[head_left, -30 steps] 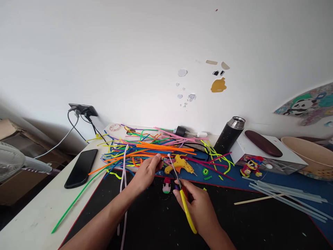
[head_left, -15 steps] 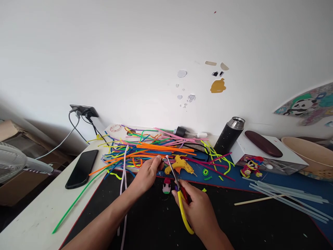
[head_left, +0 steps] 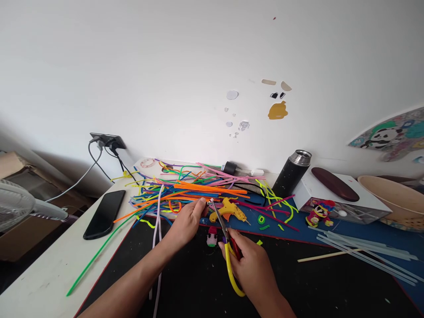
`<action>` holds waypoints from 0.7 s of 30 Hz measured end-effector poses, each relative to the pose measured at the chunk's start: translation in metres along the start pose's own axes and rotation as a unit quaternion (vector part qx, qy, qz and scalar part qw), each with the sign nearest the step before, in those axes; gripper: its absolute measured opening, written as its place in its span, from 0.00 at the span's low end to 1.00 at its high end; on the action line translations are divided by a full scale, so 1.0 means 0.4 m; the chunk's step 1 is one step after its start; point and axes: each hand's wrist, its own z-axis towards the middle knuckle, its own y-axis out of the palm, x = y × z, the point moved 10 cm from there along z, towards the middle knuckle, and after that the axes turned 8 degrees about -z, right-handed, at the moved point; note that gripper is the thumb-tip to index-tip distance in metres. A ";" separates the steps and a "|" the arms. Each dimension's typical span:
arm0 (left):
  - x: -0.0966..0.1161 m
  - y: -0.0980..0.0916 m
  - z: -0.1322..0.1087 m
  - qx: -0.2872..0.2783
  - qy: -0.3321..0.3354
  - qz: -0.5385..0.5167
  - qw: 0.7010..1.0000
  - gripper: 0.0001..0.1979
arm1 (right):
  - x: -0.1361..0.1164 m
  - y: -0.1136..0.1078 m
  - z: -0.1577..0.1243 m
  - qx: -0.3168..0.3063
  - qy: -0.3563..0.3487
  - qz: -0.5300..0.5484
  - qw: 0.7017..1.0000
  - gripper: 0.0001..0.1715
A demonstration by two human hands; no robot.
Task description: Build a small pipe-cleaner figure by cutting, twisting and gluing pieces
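In the head view my right hand (head_left: 252,265) is wrapped round a pair of scissors (head_left: 232,279) with yellow handles, red showing inside the grip. The metal blades point up and away, their tips close to the fingers of my left hand (head_left: 187,221). Thumb and fingers of that hand pinch something small, mostly hidden; a tiny white bit (head_left: 212,201) shows at the blade tips. Below the blades lies a small grey figure head (head_left: 212,238) with a red top. Just behind them is a yellow glue gun (head_left: 230,210).
Pipe cleaners (head_left: 202,190) of many colours are heaped along the back. A phone (head_left: 104,214) lies left, a black flask (head_left: 293,172) stands back right. Nearby are a pipe-cleaner figure (head_left: 319,214), glue sticks (head_left: 371,254), a white box (head_left: 308,196) and a basket (head_left: 391,198).
The scissors have shifted very slightly in my right hand, the yellow handle a little to the left. My left hand keeps its pinch in nearly the same place.
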 end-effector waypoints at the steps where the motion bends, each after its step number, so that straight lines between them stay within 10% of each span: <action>1: 0.000 -0.001 -0.001 0.001 0.001 0.001 1.000 0.23 | 0.001 -0.001 0.000 0.004 -0.001 -0.003 1.000 0.21; 13: 0.008 -0.005 0.000 0.012 -0.007 -0.003 1.000 0.24 | 0.013 0.014 -0.007 -0.002 -0.006 -0.022 1.000 0.22; 21: -0.017 -0.005 0.008 0.001 -0.020 -0.034 0.999 0.25 | 0.011 0.048 -0.002 -0.096 0.084 0.169 0.977 0.20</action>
